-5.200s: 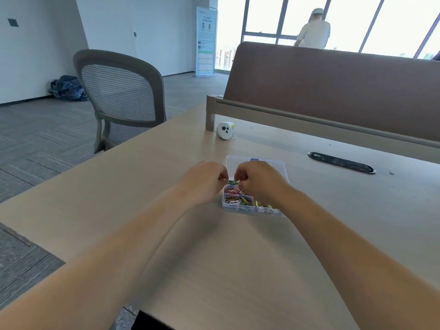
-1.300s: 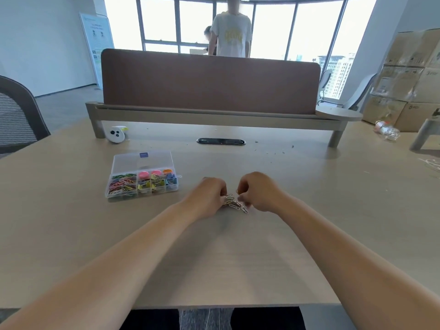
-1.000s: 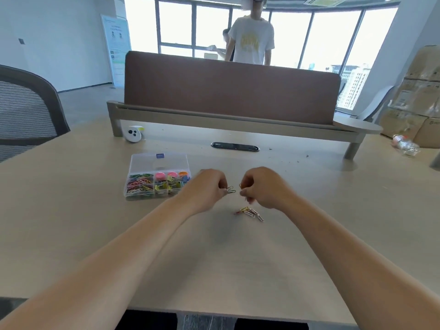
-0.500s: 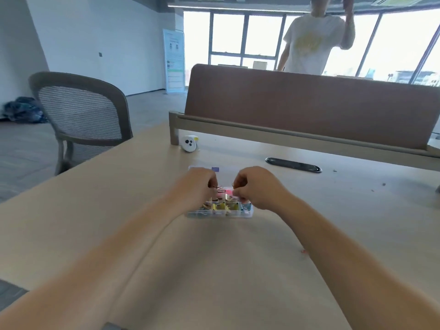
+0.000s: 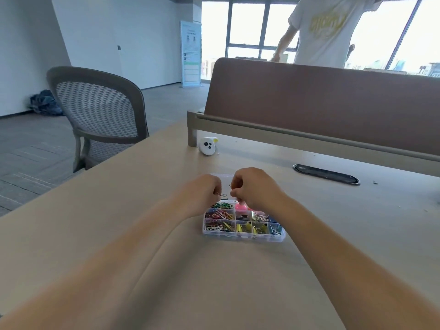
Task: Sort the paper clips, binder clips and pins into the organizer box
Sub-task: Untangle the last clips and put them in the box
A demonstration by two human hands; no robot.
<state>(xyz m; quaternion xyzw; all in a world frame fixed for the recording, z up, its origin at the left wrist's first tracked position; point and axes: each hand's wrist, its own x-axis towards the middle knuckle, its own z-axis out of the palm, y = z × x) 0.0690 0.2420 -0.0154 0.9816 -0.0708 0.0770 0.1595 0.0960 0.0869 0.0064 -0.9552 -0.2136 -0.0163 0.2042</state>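
The left hand (image 5: 205, 194), fingers curled, pinches a dark clip (image 5: 223, 195) between thumb and forefinger; just beside it the right hand (image 5: 255, 189), also curled tight, pinches a second clip (image 5: 230, 186), only a small loop of which shows. Both hands hover knuckle to knuckle above the far edge of the box (image 5: 242, 236), a clear organizer lying on the bench (image 5: 142, 210) with its lid (image 5: 222, 175) open behind the hands. Coloured paper clips (image 5: 219, 216) fill the compartments on the left side of the box, yellow and blue binder clips (image 5: 245, 227) the ones toward the right, and something pink shows under the right hand, too hidden to identify. Farther back on the bench a small white gadget (image 5: 208, 146) stands by the leg of a brown screen (image 5: 321, 101), with a dark cable slot (image 5: 326, 174) to the right. A mesh chair (image 5: 100, 110) stands at the left side of the bench, and a person (image 5: 326, 27) in a white T-shirt stands behind the screen, before the windows
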